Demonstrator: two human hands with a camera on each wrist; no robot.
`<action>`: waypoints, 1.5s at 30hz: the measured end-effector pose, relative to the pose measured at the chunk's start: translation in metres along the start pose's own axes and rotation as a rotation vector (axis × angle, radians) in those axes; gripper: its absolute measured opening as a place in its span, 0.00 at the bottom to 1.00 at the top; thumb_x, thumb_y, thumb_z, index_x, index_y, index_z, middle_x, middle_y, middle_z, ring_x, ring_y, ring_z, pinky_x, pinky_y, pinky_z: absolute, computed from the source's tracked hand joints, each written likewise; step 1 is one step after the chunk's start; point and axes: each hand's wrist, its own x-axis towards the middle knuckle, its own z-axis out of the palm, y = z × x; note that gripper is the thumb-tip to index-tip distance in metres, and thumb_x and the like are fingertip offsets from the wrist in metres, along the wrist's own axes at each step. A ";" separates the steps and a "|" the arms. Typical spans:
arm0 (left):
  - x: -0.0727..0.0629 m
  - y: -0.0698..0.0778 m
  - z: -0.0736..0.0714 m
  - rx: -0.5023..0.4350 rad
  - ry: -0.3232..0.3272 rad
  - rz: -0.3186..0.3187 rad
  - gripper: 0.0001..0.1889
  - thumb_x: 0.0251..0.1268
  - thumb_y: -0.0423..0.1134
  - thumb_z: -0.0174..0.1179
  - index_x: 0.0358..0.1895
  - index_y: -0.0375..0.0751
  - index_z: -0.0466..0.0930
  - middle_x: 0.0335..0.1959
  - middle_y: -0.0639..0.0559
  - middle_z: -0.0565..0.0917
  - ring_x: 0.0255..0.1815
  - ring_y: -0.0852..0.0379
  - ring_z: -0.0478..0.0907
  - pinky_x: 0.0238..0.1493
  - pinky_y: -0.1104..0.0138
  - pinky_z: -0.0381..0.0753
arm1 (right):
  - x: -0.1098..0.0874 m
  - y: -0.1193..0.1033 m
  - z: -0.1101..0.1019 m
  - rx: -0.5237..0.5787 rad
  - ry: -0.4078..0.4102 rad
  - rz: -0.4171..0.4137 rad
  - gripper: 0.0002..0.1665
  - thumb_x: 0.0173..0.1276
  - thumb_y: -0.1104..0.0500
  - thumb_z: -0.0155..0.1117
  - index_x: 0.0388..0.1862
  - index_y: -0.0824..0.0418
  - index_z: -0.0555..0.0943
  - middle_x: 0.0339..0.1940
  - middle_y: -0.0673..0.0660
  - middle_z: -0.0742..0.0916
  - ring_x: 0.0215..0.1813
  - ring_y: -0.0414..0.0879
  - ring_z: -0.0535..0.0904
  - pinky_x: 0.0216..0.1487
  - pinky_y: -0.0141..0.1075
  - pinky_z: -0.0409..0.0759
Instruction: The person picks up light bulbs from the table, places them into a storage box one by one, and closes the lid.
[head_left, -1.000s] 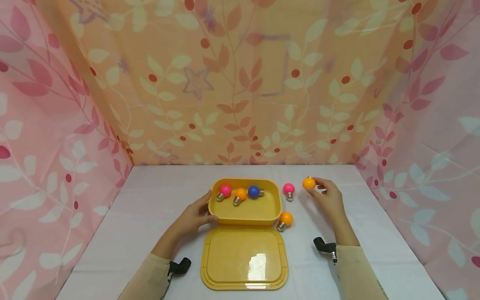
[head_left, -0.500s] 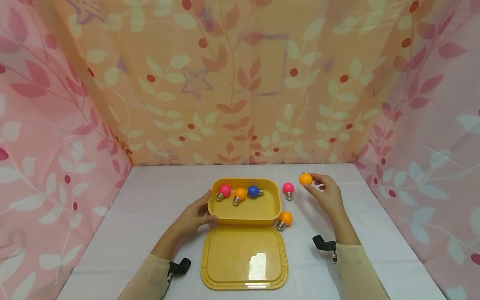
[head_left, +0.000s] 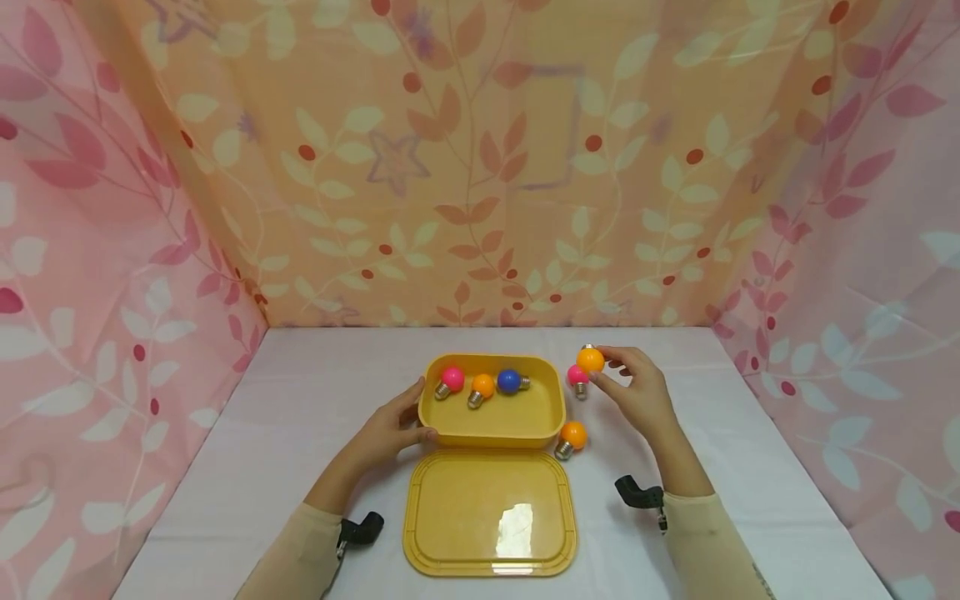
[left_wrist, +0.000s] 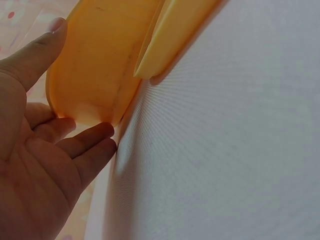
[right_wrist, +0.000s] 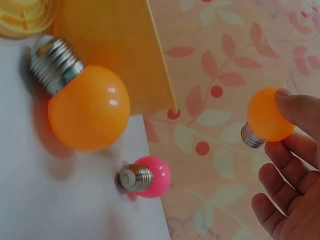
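My right hand pinches an orange light bulb by its globe between thumb and fingers, raised above the table right of the yellow box. In the head view it partly covers a pink bulb lying on the cloth. Another orange bulb lies against the box's front right corner. Inside the box are a pink bulb, an orange bulb and a blue bulb. My left hand holds the box's left end, thumb toward the front corner and fingers along the side.
A yellow lid lies flat just in front of the box. White cloth covers the table, with patterned curtains standing at the back and both sides. A black wrist mount sits on the right forearm.
The right hand has carried the orange bulb leftward, from right of the loose pink bulb to above it in the head view. The left hand and the box stay in place.
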 end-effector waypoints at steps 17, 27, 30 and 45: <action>0.001 0.003 -0.001 -0.004 -0.010 0.015 0.54 0.60 0.53 0.74 0.84 0.57 0.49 0.84 0.56 0.53 0.79 0.48 0.64 0.79 0.51 0.60 | -0.008 -0.030 0.014 0.085 -0.122 -0.086 0.26 0.65 0.48 0.77 0.60 0.53 0.84 0.52 0.51 0.86 0.53 0.55 0.79 0.58 0.57 0.78; 0.002 0.002 0.000 -0.012 -0.015 0.004 0.54 0.59 0.54 0.74 0.84 0.57 0.48 0.84 0.57 0.53 0.80 0.48 0.62 0.80 0.51 0.58 | -0.002 -0.039 0.029 0.035 -0.298 -0.045 0.26 0.64 0.41 0.76 0.58 0.49 0.85 0.52 0.48 0.85 0.52 0.54 0.78 0.54 0.52 0.82; 0.001 0.002 0.000 -0.012 -0.012 0.007 0.54 0.58 0.54 0.75 0.84 0.57 0.48 0.84 0.57 0.53 0.79 0.48 0.63 0.80 0.51 0.59 | 0.003 -0.042 0.034 0.038 -0.325 -0.070 0.25 0.64 0.42 0.76 0.56 0.50 0.86 0.50 0.48 0.85 0.53 0.58 0.78 0.54 0.55 0.82; 0.001 0.001 0.000 -0.036 -0.020 0.007 0.54 0.60 0.52 0.74 0.84 0.56 0.48 0.84 0.56 0.52 0.79 0.46 0.64 0.80 0.49 0.57 | 0.038 -0.047 0.058 -0.085 -0.541 -0.231 0.23 0.63 0.49 0.78 0.56 0.53 0.86 0.47 0.49 0.85 0.53 0.57 0.80 0.57 0.46 0.79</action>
